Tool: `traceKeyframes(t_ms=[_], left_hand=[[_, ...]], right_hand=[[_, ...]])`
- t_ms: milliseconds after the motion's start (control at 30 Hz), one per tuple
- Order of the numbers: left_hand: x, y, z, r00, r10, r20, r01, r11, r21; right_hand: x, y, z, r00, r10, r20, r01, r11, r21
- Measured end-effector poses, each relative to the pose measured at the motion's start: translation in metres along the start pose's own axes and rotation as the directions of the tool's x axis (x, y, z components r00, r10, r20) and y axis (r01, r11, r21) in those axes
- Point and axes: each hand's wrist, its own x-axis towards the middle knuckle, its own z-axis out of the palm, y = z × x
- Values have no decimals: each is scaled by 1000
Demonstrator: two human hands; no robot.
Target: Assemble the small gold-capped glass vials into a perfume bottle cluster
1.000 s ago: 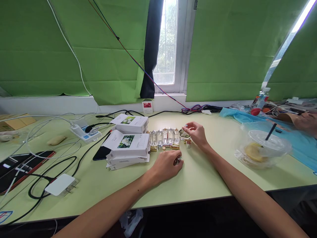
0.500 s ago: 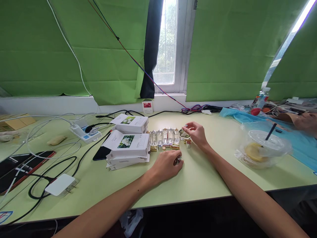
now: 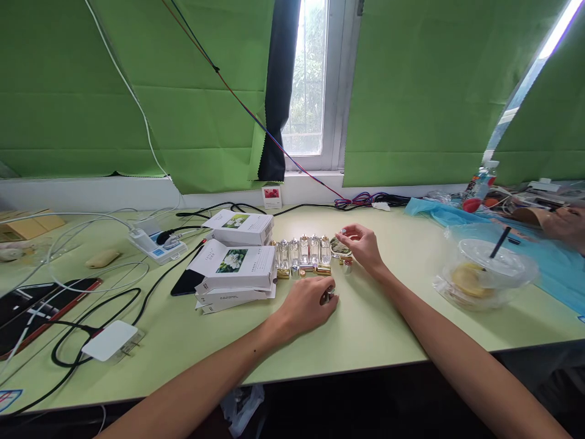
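Several small clear glass bottles (image 3: pixel 304 251) stand in a row at the middle of the table. In front of them lie gold and silver caps (image 3: pixel 323 270). My left hand (image 3: pixel 311 305) rests on the table before the caps, its fingers curled round a small shiny silver object (image 3: pixel 327 296). Beyond it on the right, my right hand (image 3: pixel 361 244) pinches a tiny silvery piece (image 3: pixel 342 231) above a round dish (image 3: pixel 339 246) with greenish contents. White boxes (image 3: pixel 249 266) with flower pictures are stacked left of the bottles.
Cables, a power strip (image 3: pixel 159 244), a white charger (image 3: pixel 109 341) and a phone (image 3: pixel 41 311) lie on the left. A bagged plastic cup (image 3: pixel 478 274) sits at right, near blue plastic sheeting (image 3: pixel 562 268). Another person's hand (image 3: pixel 569 225) shows at the far right.
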Motion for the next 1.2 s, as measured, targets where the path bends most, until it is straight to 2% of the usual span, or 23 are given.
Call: traceKeyframes(t_ms=[1200], left_hand=[[0,1,-2,1000,3,20,-3,1000,9]], right_hand=[[0,1,0,1000,-2,16,2,1000,-4]])
